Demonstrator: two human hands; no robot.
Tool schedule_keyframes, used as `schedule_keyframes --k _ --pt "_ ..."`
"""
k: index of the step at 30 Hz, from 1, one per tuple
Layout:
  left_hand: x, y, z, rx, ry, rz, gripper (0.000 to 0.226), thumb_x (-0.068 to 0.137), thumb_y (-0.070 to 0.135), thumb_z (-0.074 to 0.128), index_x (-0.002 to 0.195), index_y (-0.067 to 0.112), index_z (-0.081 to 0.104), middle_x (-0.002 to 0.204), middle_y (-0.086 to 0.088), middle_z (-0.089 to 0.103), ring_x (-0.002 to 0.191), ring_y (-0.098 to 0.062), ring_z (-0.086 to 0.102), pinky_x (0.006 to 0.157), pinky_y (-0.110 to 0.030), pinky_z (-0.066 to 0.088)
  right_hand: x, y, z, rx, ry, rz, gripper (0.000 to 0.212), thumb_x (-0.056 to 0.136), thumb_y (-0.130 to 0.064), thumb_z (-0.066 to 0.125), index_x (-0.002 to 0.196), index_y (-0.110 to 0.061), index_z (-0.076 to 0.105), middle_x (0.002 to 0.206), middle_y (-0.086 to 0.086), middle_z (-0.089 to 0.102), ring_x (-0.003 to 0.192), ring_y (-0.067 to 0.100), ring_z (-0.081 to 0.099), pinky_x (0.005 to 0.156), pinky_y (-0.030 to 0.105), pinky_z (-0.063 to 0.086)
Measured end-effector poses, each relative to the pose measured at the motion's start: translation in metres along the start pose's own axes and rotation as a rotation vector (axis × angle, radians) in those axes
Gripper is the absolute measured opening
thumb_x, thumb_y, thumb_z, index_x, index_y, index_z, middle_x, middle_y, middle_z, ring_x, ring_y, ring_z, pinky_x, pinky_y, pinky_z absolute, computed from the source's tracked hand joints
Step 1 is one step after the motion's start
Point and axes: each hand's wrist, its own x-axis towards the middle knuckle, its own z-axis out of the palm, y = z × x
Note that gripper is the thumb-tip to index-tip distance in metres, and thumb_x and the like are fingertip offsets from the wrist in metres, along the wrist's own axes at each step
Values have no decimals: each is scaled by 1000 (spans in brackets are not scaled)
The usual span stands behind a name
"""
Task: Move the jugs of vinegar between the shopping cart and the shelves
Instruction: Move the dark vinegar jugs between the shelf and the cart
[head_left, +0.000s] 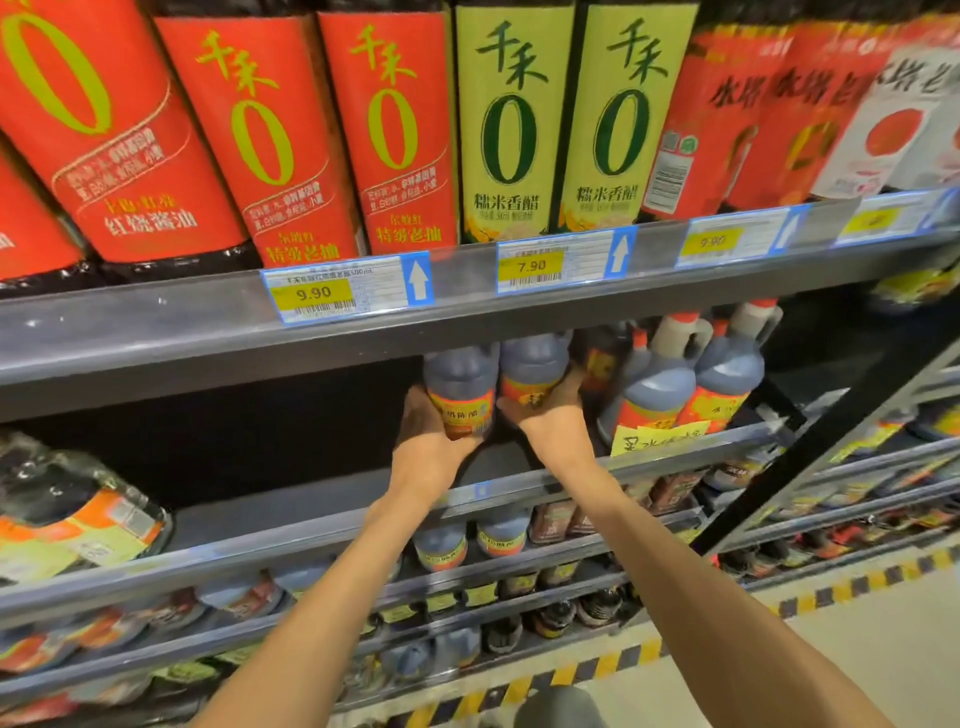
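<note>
On the far left of the second shelf lies a shrink-wrapped pack of dark bottles. Moving right across a dark gap, the left hand grips the left jug of vinegar from below and the side, fingers curled round its labelled body. Just beside it, touching, stands the right jug of vinegar, which the right hand cups from the front and right. Further right stand two handled jugs behind a yellow handwritten note. Above, red and green bottles line the top shelf over price tags.
</note>
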Motion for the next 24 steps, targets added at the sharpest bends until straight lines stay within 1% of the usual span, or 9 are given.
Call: schedule_keyframes --k 2,4,7,9,10,12,13,17,24 --pt "1 1 1 -61 63 26 91 77 50 83 141 8 34 137 -12 52 123 -31 56 95 -38 49 12 30 8 -111 11 32 98 57 -60 82 132 -9 44 129 9 61 117 29 63 96 40 55" --pt "3 2 4 -60 88 40 92 77 49 83 142 8 33 139 -12 51 124 -31 56 97 -40 50 15 45 9 -237 -13 89 96 55 -73 73 122 -7 52 116 10 65 105 31 66 86 41 57" --pt "10 5 9 -82 138 36 87 75 49 84 136 9 37 134 -12 54 120 -32 59 95 -45 52 9 38 4 -267 -31 132 94 51 -77 63 111 -6 56 101 14 70 90 32 68 72 40 57" --pt "15 9 12 -106 159 23 79 75 44 86 129 10 39 127 -11 56 113 -30 61 88 -42 52 4 27 1 -263 -7 135 86 58 -72 70 115 -10 54 102 14 72 91 35 70 75 44 59" --pt "17 12 13 -110 164 22 77 75 42 87 127 10 40 126 -11 56 113 -30 61 87 -42 52 3 23 0 -264 12 129 80 64 -63 76 119 -10 51 103 16 73 93 38 70 77 47 59" --pt "21 15 16 -101 182 21 76 74 40 88 125 9 41 125 -12 56 114 -31 60 88 -45 53 2 21 1 -267 27 121 73 76 -47 82 125 -7 44 107 21 71 97 43 68 80 50 57" --pt "21 16 17 -90 194 18 76 73 40 88 124 8 41 125 -12 56 114 -32 59 89 -47 53 3 21 2 -264 36 109 72 79 -44 82 126 -7 43 112 23 70 100 45 67 82 50 57" --pt "23 19 22 -68 215 0 77 73 38 88 126 10 40 128 -12 55 118 -33 58 91 -50 54 4 20 6 -333 99 38 75 81 -43 82 131 -5 41 129 22 56 107 47 62 88 48 54" --pt "26 26 29 -62 225 -12 79 74 35 88 131 10 39 131 -11 54 122 -31 57 91 -45 52 5 20 8 -420 126 85 69 88 -40 75 136 -5 40 125 21 61 108 46 64 87 46 55"
